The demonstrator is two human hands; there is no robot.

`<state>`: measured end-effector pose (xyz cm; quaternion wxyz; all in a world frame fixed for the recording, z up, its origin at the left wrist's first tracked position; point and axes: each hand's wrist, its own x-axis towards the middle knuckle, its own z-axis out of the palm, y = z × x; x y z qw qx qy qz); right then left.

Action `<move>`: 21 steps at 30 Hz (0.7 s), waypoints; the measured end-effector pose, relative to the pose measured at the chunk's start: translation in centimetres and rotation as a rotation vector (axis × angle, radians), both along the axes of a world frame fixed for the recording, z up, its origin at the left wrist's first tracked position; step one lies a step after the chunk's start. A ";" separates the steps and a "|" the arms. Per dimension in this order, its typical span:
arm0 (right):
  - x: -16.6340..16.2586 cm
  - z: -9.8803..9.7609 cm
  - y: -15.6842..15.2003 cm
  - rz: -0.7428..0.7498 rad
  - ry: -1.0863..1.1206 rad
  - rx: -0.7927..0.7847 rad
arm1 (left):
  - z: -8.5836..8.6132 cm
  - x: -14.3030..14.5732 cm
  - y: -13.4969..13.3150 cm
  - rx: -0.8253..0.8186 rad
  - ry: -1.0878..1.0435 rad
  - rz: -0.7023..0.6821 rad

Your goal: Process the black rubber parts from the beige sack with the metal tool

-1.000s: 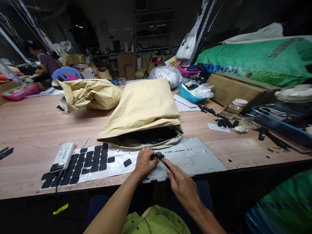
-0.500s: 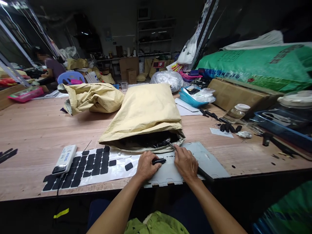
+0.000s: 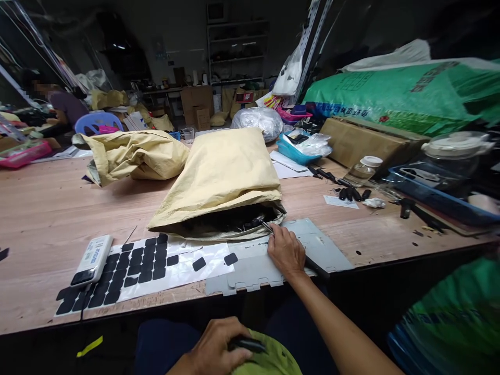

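My right hand [image 3: 286, 251] rests on the grey plastic sheet [image 3: 320, 250] at the table's front edge, fingers closed round a thin dark-handled tool [image 3: 267, 227] whose metal tip points into the open mouth of the tan sack [image 3: 222, 177]. Black parts show inside the sack's mouth. My left hand [image 3: 216, 350] is low at my lap, below the table edge, shut on a small black part [image 3: 247, 344]. Left of the sack lies a white sheet of black adhesive pads [image 3: 136, 260], with a white device [image 3: 91, 259] on its left end.
A second crumpled tan sack [image 3: 128, 153] lies at the back left. Black parts [image 3: 351, 194], a small jar [image 3: 363, 169], a blue tray [image 3: 297, 152] and a cardboard box [image 3: 367, 140] crowd the right side. A green sack [image 3: 394, 94] is behind. Another person sits far left.
My left hand has dropped from the table down to my lap, carrying the small black part. My right hand has stayed at the sack's mouth with the tool. The view shifted slightly.
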<state>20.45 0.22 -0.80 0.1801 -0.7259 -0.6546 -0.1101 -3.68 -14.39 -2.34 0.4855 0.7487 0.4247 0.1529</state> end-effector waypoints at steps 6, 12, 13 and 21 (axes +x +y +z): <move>0.0 0.0 -0.1 0.007 0.003 0.011 | -6.4 -1.2 0.6 -0.302 0.393 0.351; 0.1 -0.3 -0.1 0.020 -0.012 0.023 | 1.9 0.4 1.7 -0.259 0.369 0.008; 0.1 -0.3 -0.1 0.021 -0.015 0.025 | 4.0 0.5 2.6 -0.255 0.281 -0.058; 0.0 0.0 -0.1 0.003 -0.010 0.015 | 9.3 -4.3 17.1 0.278 0.608 0.586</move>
